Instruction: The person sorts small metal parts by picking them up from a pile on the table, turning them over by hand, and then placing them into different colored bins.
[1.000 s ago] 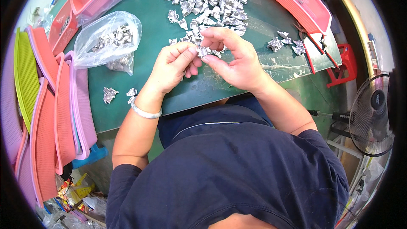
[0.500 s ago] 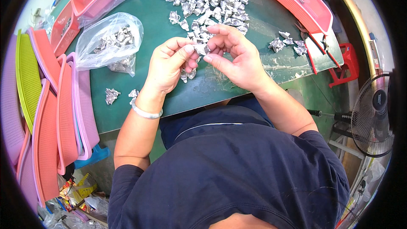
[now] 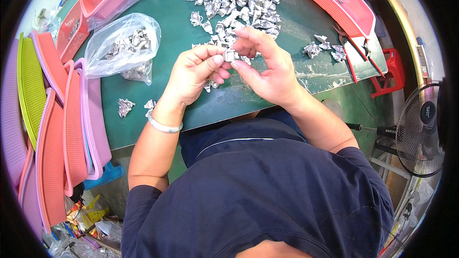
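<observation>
- Holding a small silvery metal part [image 3: 231,56] between thumb and fingers of the left hand [image 3: 197,70].
- Placed with the right hand [image 3: 267,64] at the part's right side, thumb and fingertips curved; cannot tell whether closed on it.
- Located above the green table [image 3: 178,16], near a heap of similar parts [image 3: 239,2].
- Noted to the left: clear plastic bag [image 3: 98,62].

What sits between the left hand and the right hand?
In the head view, a small silvery metal part sits between the left hand and the right hand, at their fingertips.
</observation>
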The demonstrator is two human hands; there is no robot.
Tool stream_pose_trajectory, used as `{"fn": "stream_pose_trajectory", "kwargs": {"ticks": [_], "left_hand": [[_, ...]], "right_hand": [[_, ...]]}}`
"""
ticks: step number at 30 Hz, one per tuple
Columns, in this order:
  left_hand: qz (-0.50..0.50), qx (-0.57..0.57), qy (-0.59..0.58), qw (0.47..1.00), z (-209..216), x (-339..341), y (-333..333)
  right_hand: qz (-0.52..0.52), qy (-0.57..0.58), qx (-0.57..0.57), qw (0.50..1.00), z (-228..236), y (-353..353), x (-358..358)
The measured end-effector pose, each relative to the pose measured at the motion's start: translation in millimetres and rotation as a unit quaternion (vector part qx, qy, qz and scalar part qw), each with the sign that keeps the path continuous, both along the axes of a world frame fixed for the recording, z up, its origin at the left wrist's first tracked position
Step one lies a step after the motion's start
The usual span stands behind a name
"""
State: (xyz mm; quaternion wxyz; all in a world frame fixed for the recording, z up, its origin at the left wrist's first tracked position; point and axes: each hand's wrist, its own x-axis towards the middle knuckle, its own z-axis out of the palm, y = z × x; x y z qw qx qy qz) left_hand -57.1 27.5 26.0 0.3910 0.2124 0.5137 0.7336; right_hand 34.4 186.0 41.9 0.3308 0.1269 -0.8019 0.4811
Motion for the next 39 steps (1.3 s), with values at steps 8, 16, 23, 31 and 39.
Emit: {"fn": "stream_pose_trajectory", "kwargs": {"ticks": [8, 16, 23, 31, 39], "left_hand": [[-0.011, 0.017, -0.029, 0.999, 0.8, 0.5, -0.7], [0.048, 0.108, -0.112, 0.987, 1.3, -5.4, -1.5], [0.053, 0.117, -0.132, 0.983, -2.9, -12.0, -4.0], [0.046, 0.108, -0.139, 0.983, -1.9, -10.2, -3.4], [0.053, 0.088, -0.100, 0.990, -3.2, -8.2, -2.5]], "right_hand": [[-0.003, -0.006, -0.002, 1.000, 0.8, 0.1, 0.2], [-0.069, -0.048, 0.101, 0.991, -5.8, 17.5, -5.0], [-0.076, -0.092, 0.267, 0.956, -11.7, 20.6, -4.8], [-0.106, -0.068, 0.310, 0.942, -18.0, 14.5, -11.2], [-0.092, -0.067, 0.295, 0.949, -18.6, 17.6, -13.0]]}}
